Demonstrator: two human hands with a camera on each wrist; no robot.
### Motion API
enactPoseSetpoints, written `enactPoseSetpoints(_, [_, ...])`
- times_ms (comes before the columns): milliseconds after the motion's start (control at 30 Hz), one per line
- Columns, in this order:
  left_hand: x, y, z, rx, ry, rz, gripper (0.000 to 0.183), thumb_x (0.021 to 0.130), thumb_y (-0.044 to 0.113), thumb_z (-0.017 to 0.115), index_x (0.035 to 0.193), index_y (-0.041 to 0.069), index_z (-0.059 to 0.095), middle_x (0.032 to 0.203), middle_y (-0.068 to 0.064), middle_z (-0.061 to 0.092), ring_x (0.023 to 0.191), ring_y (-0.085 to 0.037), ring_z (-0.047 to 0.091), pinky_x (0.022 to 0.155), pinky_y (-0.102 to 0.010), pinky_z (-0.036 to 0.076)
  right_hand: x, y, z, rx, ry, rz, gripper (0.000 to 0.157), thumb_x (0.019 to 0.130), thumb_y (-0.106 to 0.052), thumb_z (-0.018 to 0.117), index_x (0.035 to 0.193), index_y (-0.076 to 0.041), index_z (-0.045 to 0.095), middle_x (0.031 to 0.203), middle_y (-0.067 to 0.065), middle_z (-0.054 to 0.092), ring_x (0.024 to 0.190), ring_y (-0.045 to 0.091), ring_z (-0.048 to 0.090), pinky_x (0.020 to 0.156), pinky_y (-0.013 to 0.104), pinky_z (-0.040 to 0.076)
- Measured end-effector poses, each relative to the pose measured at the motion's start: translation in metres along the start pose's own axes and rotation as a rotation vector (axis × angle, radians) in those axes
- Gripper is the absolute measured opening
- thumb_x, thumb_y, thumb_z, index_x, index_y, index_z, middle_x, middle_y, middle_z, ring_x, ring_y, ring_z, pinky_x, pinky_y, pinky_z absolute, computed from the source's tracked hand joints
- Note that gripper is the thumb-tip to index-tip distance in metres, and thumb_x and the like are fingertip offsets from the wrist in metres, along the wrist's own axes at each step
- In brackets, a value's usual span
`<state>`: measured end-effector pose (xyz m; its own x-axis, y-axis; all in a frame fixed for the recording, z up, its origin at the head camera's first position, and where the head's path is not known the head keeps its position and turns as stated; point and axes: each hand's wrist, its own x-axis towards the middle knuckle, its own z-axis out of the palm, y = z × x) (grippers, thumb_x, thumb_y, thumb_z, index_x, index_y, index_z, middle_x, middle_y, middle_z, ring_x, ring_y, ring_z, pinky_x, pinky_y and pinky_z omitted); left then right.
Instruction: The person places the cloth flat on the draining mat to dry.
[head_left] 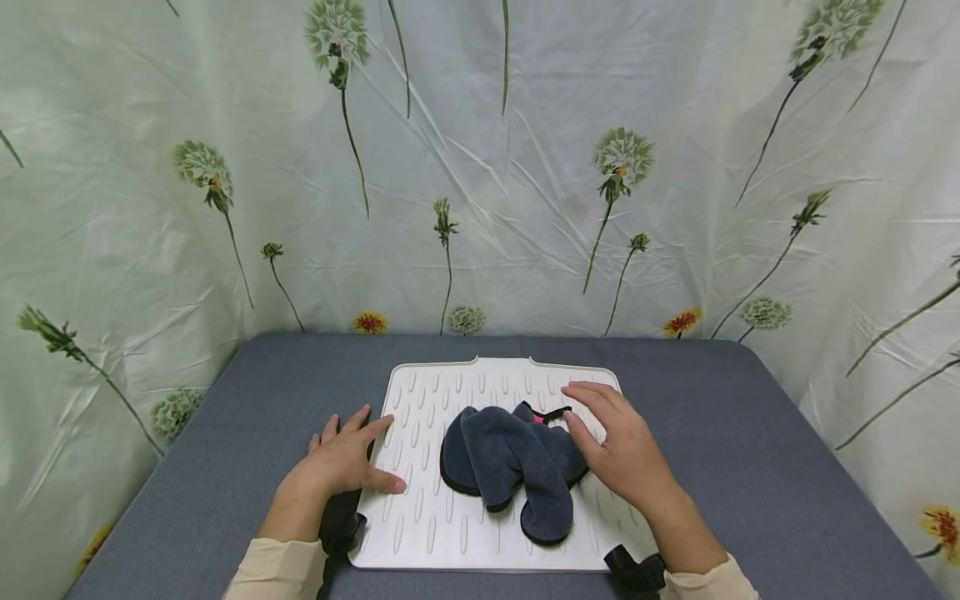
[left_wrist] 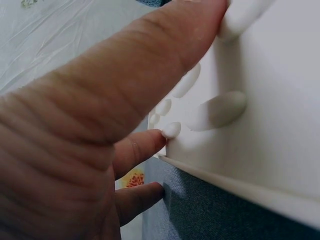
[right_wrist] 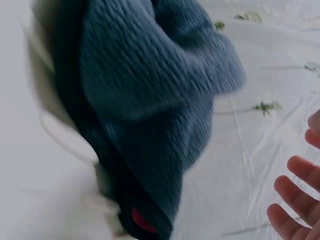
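A crumpled dark blue fleece piece with black edging [head_left: 495,433] lies on a white ridged board [head_left: 408,537] in the head view. A small pink patch and a black strap end [head_left: 557,413] show at its upper right. My left hand [head_left: 336,460] rests at the board's left edge, thumb over the surface, fingers spread; the left wrist view shows its thumb [left_wrist: 125,70] close up. Over the fleece's right side is my right hand [head_left: 626,450], fingers loosely bent. In the right wrist view its fingers [right_wrist: 297,197] stand apart from the fleece [right_wrist: 140,85] and hold nothing.
The board lies on a table with a grey-blue cloth cover [head_left: 697,417]. Behind and at both sides hangs a pale curtain [head_left: 517,192] printed with dandelions. Black wrist mounts [head_left: 636,571] sit at both wrists, close to the board's front corners.
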<state>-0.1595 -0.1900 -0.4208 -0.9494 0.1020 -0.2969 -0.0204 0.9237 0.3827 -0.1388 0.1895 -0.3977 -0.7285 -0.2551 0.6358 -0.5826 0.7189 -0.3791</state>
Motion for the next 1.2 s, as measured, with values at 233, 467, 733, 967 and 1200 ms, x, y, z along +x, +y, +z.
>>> enactPoseSetpoints(233, [-0.001, 0.003, -0.002, -0.003, -0.012, -0.002, 0.117, 0.059, 0.061, 0.093, 0.156, 0.020, 0.043, 0.167, -0.025, 0.022, 0.148, -0.066, 0.010, 0.111, -0.082, 0.013, 0.002, 0.012, -0.008, -0.080, 0.019, 0.079, 0.027, 0.090, -0.011, 0.076, 0.117, -0.009, 0.074, 0.118, 0.008, 0.071, 0.112, 0.030, 0.068, 0.092, 0.050, 0.055])
enactPoseSetpoints(467, [-0.006, 0.011, -0.004, 0.012, 0.031, 0.080, 0.104, 0.072, 0.064, 0.084, 0.156, 0.018, 0.044, 0.166, -0.025, 0.027, 0.147, -0.065, 0.014, 0.112, -0.081, 0.016, 0.000, 0.018, -0.006, -0.124, 0.007, 0.106, 0.017, 0.090, -0.009, 0.075, 0.107, -0.009, 0.075, 0.105, 0.005, 0.075, 0.100, 0.026, 0.072, 0.084, 0.047, 0.057])
enactPoseSetpoints(733, [-0.015, 0.033, -0.001, -0.018, 0.137, 0.220, 0.078, 0.086, 0.055, 0.076, 0.149, 0.014, 0.054, 0.161, -0.023, 0.039, 0.152, -0.057, 0.017, 0.116, -0.077, 0.015, -0.003, 0.022, -0.007, -0.148, -0.112, 0.226, 0.015, 0.092, -0.012, 0.074, 0.107, -0.009, 0.076, 0.101, 0.007, 0.076, 0.089, 0.025, 0.073, 0.073, 0.045, 0.056])
enactPoseSetpoints(967, [-0.014, 0.047, 0.011, -0.102, 0.198, 0.362, 0.060, 0.094, 0.041, 0.073, 0.141, 0.006, 0.061, 0.153, -0.021, 0.051, 0.150, -0.047, 0.033, 0.117, -0.063, 0.032, -0.002, 0.021, -0.012, -0.105, -0.304, 0.375, 0.022, 0.098, -0.020, 0.069, 0.116, -0.009, 0.074, 0.108, 0.008, 0.076, 0.089, 0.024, 0.074, 0.076, 0.044, 0.058])
enactPoseSetpoints(1200, [-0.014, 0.061, 0.020, -0.144, 0.234, 0.352, 0.049, 0.097, 0.036, 0.070, 0.138, 0.010, 0.064, 0.141, -0.012, 0.063, 0.135, -0.036, 0.055, 0.112, -0.054, 0.043, 0.000, 0.022, -0.016, -0.117, -0.467, 0.469, 0.021, 0.098, -0.027, 0.068, 0.109, -0.010, 0.073, 0.090, 0.004, 0.075, 0.078, 0.018, 0.069, 0.067, 0.039, 0.053])
